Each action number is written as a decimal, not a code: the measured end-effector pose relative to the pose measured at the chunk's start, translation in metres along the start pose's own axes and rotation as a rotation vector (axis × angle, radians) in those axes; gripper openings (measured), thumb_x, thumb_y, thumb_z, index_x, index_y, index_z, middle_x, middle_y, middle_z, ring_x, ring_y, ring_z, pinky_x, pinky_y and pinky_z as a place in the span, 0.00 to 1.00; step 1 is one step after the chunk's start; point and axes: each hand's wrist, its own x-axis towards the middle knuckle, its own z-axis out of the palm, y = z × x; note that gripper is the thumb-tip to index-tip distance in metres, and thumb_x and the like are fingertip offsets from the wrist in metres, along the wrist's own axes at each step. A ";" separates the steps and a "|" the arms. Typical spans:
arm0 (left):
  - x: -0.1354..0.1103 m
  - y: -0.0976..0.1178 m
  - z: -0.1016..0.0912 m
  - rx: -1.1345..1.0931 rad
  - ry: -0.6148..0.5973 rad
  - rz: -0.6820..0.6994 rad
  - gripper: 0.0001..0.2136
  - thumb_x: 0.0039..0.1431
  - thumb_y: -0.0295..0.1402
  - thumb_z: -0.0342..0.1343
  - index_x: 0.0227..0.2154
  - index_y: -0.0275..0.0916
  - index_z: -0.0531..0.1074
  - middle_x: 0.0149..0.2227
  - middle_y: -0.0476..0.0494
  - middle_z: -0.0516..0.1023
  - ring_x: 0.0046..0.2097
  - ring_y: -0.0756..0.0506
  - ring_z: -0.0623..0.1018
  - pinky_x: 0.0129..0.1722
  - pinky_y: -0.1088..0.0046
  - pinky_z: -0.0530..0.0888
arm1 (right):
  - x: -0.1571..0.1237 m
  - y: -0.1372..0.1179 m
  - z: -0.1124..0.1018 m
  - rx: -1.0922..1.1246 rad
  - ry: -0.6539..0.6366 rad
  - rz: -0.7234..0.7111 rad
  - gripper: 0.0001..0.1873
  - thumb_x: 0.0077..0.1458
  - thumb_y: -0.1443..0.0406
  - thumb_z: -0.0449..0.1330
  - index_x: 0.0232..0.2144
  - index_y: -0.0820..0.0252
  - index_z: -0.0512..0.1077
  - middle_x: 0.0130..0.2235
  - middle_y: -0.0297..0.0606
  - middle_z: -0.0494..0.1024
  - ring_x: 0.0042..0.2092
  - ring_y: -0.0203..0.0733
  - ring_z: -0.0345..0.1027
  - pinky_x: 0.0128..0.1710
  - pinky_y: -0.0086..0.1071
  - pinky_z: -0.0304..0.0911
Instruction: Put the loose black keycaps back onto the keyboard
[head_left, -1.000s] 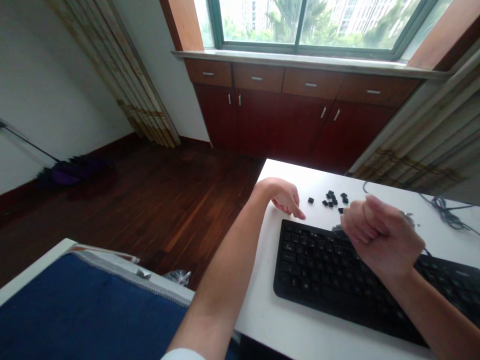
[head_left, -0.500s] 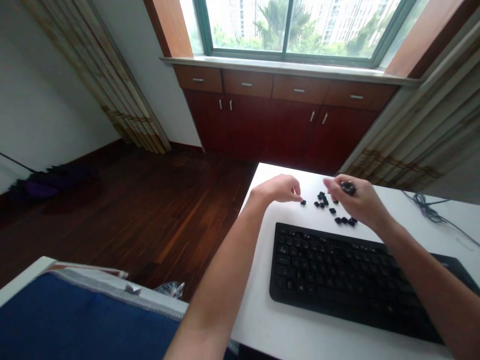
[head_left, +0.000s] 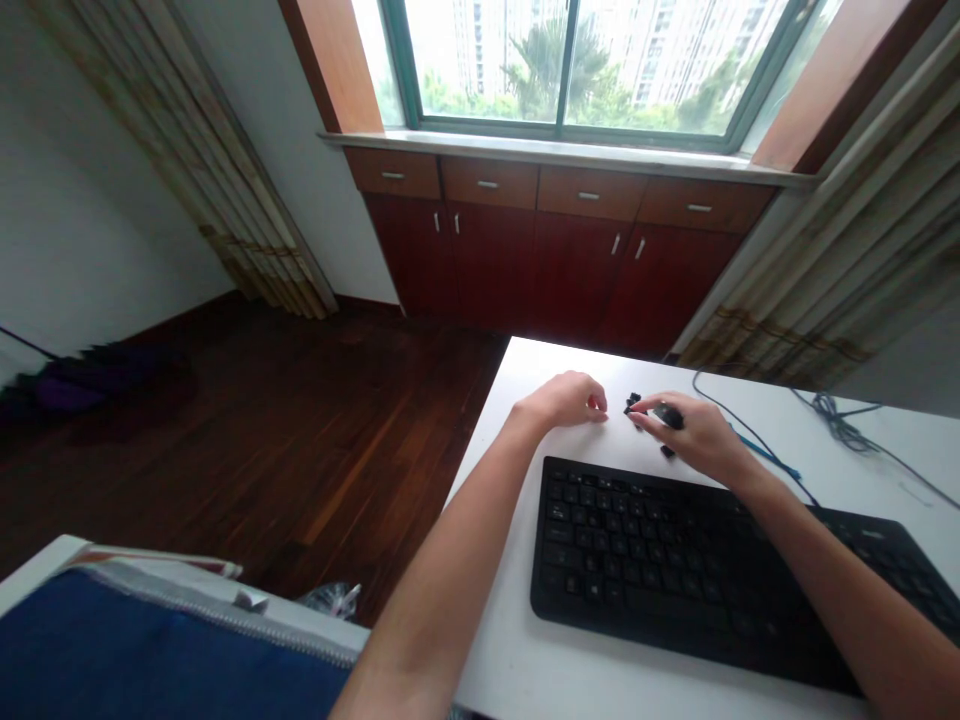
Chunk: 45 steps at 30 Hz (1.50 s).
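A black keyboard (head_left: 660, 560) lies on a white table (head_left: 525, 640). Just beyond its far edge is a small heap of loose black keycaps (head_left: 634, 403), mostly covered by my hands. My left hand (head_left: 566, 400) rests on the table left of the heap, fingers curled and pinched at the tips; what they pinch is hidden. My right hand (head_left: 690, 435) sits over the heap, closed on a small dark rounded object (head_left: 666, 415).
A blue and grey cable (head_left: 757, 440) runs across the table behind the keyboard to the right. A blue bag (head_left: 150, 650) lies at the lower left. Dark wooden floor, red-brown cabinets (head_left: 555, 250) under a window, and curtains on both sides.
My right hand came from above the keyboard forward to the keycap heap and lowered onto it. My left hand curled its fingers and shifted slightly toward the heap. The view tilted up a little.
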 end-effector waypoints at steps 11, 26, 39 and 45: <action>-0.002 0.036 -0.016 -0.495 0.103 0.239 0.20 0.57 0.38 0.64 0.51 0.40 0.75 0.40 0.45 0.80 0.39 0.50 0.79 0.40 0.74 0.74 | -0.013 -0.009 -0.016 0.768 -0.211 0.325 0.18 0.53 0.50 0.66 0.34 0.60 0.75 0.32 0.34 0.70 0.21 0.25 0.42 0.15 0.23 0.44; -0.004 0.047 -0.024 -0.435 0.171 0.343 0.11 0.57 0.34 0.64 0.41 0.36 0.80 0.37 0.44 0.80 0.37 0.51 0.78 0.38 0.75 0.73 | -0.014 -0.017 -0.013 0.945 -0.261 0.403 0.16 0.54 0.55 0.68 0.32 0.64 0.74 0.20 0.24 0.55 0.21 0.26 0.43 0.16 0.21 0.40; -0.004 0.056 -0.027 -0.349 0.317 0.353 0.10 0.57 0.36 0.64 0.39 0.36 0.79 0.39 0.44 0.78 0.39 0.50 0.78 0.40 0.75 0.76 | -0.015 -0.029 -0.011 1.020 -0.187 0.357 0.14 0.54 0.56 0.67 0.36 0.60 0.73 0.30 0.31 0.67 0.23 0.27 0.45 0.17 0.22 0.44; -0.007 0.061 -0.032 -0.315 0.332 0.385 0.11 0.59 0.30 0.61 0.44 0.37 0.78 0.42 0.43 0.79 0.40 0.50 0.79 0.40 0.75 0.78 | -0.012 -0.026 -0.008 0.913 -0.084 0.292 0.19 0.51 0.53 0.69 0.35 0.62 0.75 0.26 0.30 0.65 0.22 0.27 0.47 0.16 0.24 0.43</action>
